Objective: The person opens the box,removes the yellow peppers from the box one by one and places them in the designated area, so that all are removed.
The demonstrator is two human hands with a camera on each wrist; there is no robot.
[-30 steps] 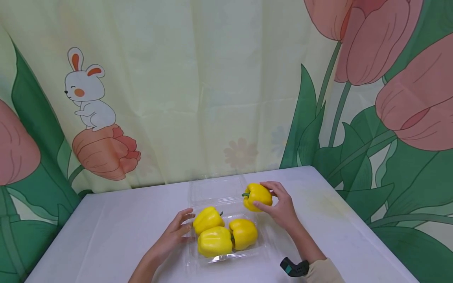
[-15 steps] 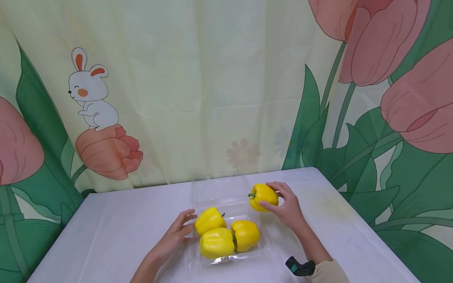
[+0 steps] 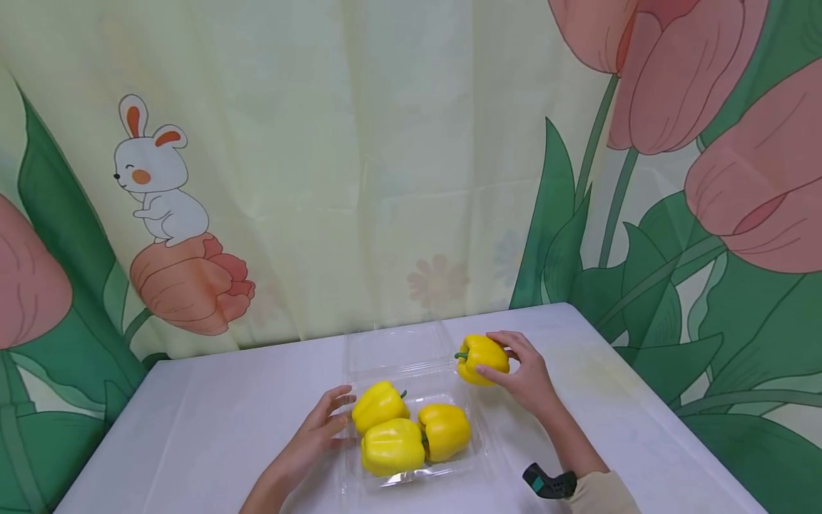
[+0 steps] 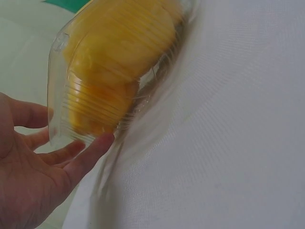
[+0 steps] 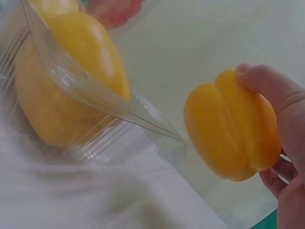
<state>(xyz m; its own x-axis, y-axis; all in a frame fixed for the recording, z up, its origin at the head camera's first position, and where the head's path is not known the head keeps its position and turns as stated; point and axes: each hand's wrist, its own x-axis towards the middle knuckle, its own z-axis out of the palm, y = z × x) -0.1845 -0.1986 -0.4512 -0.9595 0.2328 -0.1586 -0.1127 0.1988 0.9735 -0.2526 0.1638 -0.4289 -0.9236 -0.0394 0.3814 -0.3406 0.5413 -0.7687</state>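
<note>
My right hand point(image 3: 528, 375) holds a yellow bell pepper point(image 3: 483, 360) between thumb and fingers, off the back right corner of a clear plastic clamshell container point(image 3: 477, 451). In the right wrist view the held bell pepper point(image 5: 231, 126) hangs apart from the container's rim point(image 5: 138, 119). Inside the container sit a back left pepper point(image 3: 380, 407), a front left pepper point(image 3: 392, 447) and a right pepper point(image 3: 444, 432). My left hand point(image 3: 316, 428) rests its spread fingers against the container's left side; in the left wrist view its fingertips point(image 4: 102, 143) touch the clear wall.
The container's clear lid point(image 3: 398, 350) lies folded back toward the far edge of the white-covered table point(image 3: 225, 414). Behind it hangs a curtain point(image 3: 411, 157) printed with tulips and a rabbit. A black band point(image 3: 549, 482) is on the right wrist.
My right hand has shifted slightly to the right with the bell pepper, away from the container. The left hand stays at the container's side. The head view has moved a little.
</note>
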